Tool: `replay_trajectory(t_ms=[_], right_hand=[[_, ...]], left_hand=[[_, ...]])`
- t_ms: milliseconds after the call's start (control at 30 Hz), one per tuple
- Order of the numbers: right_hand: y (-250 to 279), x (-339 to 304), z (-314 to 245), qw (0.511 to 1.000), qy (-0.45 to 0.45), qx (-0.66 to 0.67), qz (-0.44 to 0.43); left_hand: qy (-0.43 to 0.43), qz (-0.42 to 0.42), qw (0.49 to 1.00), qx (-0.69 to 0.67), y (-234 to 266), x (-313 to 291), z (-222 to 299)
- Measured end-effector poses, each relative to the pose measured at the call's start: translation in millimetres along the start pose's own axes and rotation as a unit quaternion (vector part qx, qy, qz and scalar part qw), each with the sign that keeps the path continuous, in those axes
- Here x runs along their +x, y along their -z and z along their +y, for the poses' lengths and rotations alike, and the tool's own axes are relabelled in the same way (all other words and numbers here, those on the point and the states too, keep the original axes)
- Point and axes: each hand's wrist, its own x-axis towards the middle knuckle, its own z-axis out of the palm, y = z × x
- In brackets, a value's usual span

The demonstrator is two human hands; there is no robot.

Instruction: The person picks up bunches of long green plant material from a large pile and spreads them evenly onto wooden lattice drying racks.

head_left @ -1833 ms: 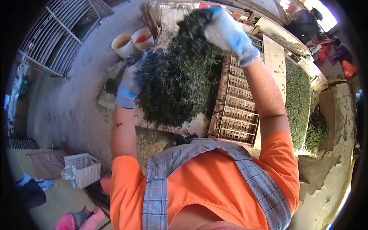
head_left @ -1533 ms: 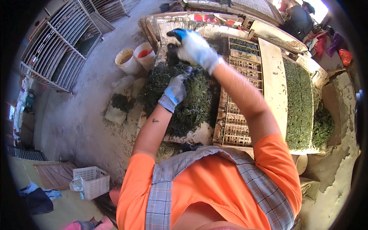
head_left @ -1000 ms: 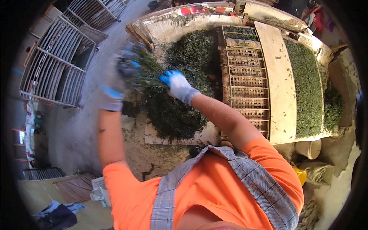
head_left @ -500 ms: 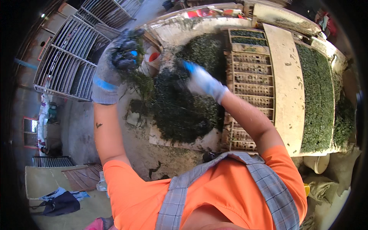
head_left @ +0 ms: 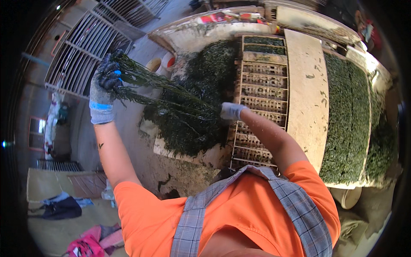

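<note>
My left hand [head_left: 105, 79], in a grey glove with a dark palm and a blue band, is raised at the left and closed around dark green stringy strands that look like seaweed [head_left: 156, 81]. They stretch across to my right hand [head_left: 232, 111], whose pale glove appears closed on their other end; its fingertips are hidden. Below the strands, a wet heap of the same seaweed [head_left: 186, 135] spreads over a light board [head_left: 165, 149], just left of my right hand.
Right of the heap lies a slotted wooden frame [head_left: 261, 103], then a pale board [head_left: 306, 103] and a bed of seaweed [head_left: 346, 120]. Buckets [head_left: 168, 62] stand beyond the strands. Slatted racks [head_left: 81, 51] are at far left. Cloths [head_left: 64, 207] lie at lower left.
My left hand has moved left and slightly down with its seaweed. My right hand has come down and toward me from the heap's far part, and strands now run between both hands.
</note>
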Motion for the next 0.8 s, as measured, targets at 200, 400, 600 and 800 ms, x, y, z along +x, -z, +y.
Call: replay_trajectory(t_ms=[200,400,600,800], right_hand=[[145,21,77,0.796,-0.293,0.438,0.298],[226,1,16,0.684,0.053,0.602,0.409],[161,33,-25,0.728,-0.134,0.605,0.294],[-5,18,-65,0.866,-0.237,0.438,0.038]], left_hand=[[0.120,-0.027,0.991,0.045,-34,-50,-55],[0.157,-0.126,0.948,-0.248,4,-26,-180],[0.122,-0.020,0.928,-0.351,-7,20,-164],[0.078,-0.071,0.963,-0.248,12,7,-115]])
